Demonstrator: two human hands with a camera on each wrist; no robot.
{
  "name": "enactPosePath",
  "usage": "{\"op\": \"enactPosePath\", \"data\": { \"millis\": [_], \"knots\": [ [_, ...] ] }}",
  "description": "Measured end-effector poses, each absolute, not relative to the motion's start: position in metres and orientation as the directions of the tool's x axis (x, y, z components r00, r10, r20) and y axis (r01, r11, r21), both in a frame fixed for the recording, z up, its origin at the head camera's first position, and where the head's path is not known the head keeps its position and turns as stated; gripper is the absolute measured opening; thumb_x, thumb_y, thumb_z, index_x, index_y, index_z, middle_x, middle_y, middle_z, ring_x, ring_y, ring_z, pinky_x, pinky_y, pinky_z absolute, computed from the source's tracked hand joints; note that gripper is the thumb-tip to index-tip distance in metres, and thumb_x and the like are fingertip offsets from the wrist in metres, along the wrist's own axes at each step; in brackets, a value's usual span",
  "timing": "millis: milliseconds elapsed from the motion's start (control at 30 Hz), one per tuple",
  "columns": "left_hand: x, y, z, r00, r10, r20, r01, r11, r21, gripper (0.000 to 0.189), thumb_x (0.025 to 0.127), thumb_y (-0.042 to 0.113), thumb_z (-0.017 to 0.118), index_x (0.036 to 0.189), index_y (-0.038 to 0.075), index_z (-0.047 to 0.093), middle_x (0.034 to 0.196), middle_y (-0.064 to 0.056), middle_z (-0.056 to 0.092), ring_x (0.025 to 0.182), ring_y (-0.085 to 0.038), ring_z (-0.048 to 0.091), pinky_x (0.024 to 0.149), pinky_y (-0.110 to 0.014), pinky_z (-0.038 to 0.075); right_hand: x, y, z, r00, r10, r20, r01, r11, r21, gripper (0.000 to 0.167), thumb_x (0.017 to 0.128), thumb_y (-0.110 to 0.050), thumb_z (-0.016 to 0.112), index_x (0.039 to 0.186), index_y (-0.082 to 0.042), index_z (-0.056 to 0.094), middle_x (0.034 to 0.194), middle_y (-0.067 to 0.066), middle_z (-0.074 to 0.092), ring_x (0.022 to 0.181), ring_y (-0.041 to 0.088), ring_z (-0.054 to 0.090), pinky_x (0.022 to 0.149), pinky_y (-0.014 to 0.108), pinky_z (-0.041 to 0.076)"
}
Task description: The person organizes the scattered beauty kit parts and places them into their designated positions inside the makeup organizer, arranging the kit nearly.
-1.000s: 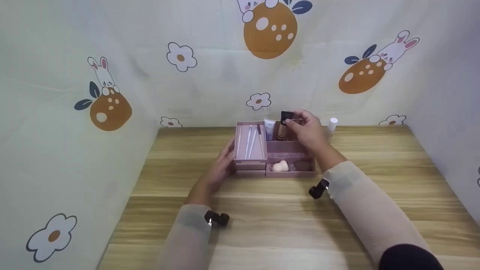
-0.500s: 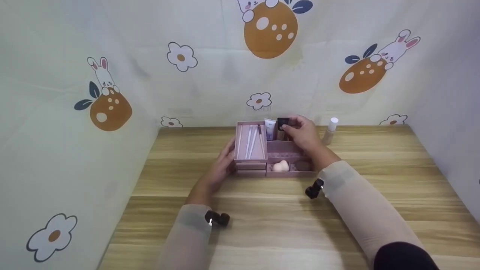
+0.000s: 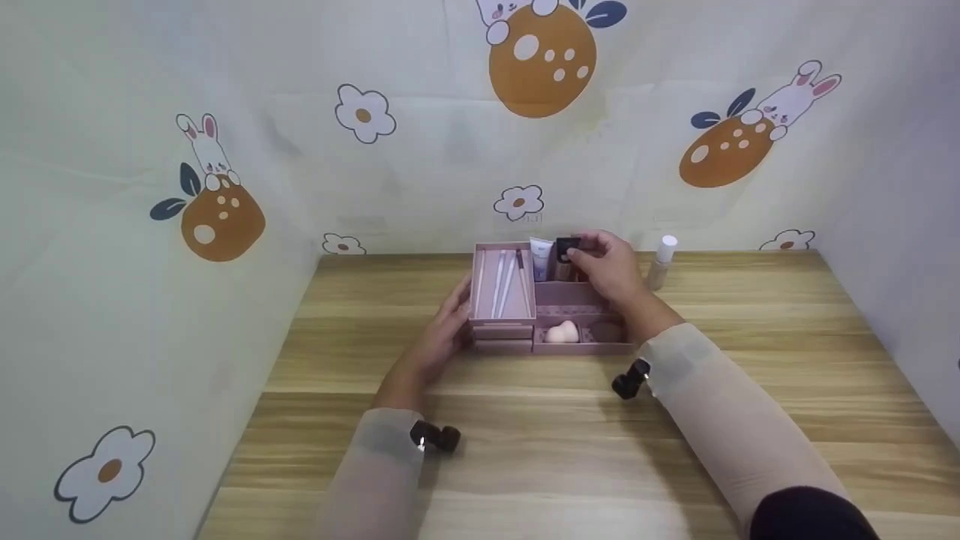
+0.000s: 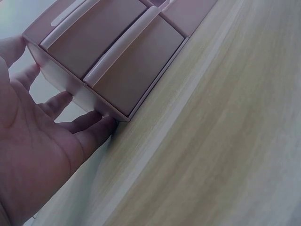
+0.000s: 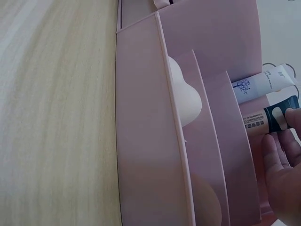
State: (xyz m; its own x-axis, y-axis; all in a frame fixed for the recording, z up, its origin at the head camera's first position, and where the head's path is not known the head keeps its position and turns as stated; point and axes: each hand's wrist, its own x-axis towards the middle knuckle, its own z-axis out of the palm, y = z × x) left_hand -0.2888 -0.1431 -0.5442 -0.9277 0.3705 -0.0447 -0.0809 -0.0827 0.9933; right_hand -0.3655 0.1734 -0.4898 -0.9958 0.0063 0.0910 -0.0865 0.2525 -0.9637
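Note:
A pink makeup organizer (image 3: 581, 349) stands at the back of the wooden table. My left hand (image 3: 442, 337) rests its extended fingertips against the organizer's left side, beside two drawers (image 4: 136, 61). At the rear compartment, my right hand (image 3: 616, 271) pinches the dark top end of a foundation tube (image 5: 256, 123) between thumb and fingers. The tube stands upright with its lower part hidden behind the compartment's front wall. Left of it is a white tube (image 5: 263, 84) with a blue tree print. A pale makeup sponge (image 3: 561, 332) and a dark round item (image 3: 606, 331) sit in the front compartments.
Slim brushes (image 3: 504, 281) lie in the organizer's top left tray. To the right of the organizer, a small bottle with a white cap (image 3: 660, 264) stands on the table (image 3: 525, 450). A patterned cloth (image 3: 442, 150) hangs behind and at the sides.
My right hand has lowered the foundation tube into the rear compartment and shifted slightly left, uncovering more of the white-capped bottle. The left hand stays in place.

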Motion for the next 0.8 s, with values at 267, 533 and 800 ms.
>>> {"op": "enactPosePath", "data": {
  "millis": [267, 533, 800],
  "knots": [
    [-0.289, -0.143, -0.544, -0.926, 0.377, -0.034, -0.072, -0.086, 0.994, 0.058, 0.114, 0.039, 0.046, 0.168, 0.048, 0.025, 0.181, 0.001, 0.015, 0.165, -0.035, 0.028, 0.133, -0.054, 0.031, -0.359, 0.182, -0.483, -0.994, 0.029, 0.107, -0.096, 0.263, -0.960, 0.040, 0.100, -0.015, 0.076, 0.137, -0.004, 0.068, 0.132, 0.016, 0.072, 0.116, 0.018, 0.070, 0.095, 0.018, 0.059],
    [-0.289, -0.143, -0.544, -0.921, 0.388, -0.027, -0.068, -0.093, 0.993, 0.059, 0.115, 0.040, 0.044, 0.169, 0.047, 0.023, 0.181, 0.001, 0.014, 0.165, -0.036, 0.027, 0.133, -0.055, 0.030, -0.341, 0.200, -0.475, -0.989, 0.017, 0.147, -0.137, 0.264, -0.955, 0.039, 0.100, -0.017, 0.077, 0.136, -0.003, 0.068, 0.129, 0.017, 0.073, 0.108, 0.007, 0.070, 0.092, 0.015, 0.059],
    [-0.290, -0.143, -0.545, -0.924, 0.380, -0.039, -0.073, -0.075, 0.995, 0.057, 0.115, 0.041, 0.043, 0.168, 0.048, 0.024, 0.182, 0.004, 0.013, 0.167, -0.032, 0.022, 0.135, -0.052, 0.026, -0.323, 0.225, -0.471, -0.985, 0.038, 0.171, -0.157, 0.240, -0.958, 0.042, 0.100, -0.021, 0.078, 0.136, -0.003, 0.067, 0.124, 0.006, 0.070, 0.111, 0.006, 0.069, 0.090, 0.013, 0.059]
  ]
}}
